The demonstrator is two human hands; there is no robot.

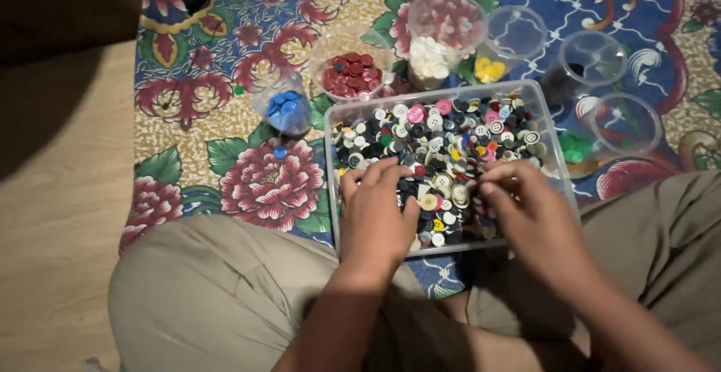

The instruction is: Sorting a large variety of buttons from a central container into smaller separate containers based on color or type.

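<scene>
Both of my hands rest in the clear rectangular plastic tub [557, 163] of mixed buttons [443, 147] on the floral rug [263, 184]: left hand [375, 214] spread flat on the pile, holding nothing. My right hand [529, 214] has fingertips pinched narrow; what they hold, I cannot tell. Clear cups of blue buttons [287, 109], red buttons [349, 74] and white buttons [432, 60] stand just behind the tub.

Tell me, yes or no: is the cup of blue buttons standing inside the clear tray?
No. The cup of blue buttons lies on the floral cloth, left of and outside the clear tray of mixed buttons.
</scene>
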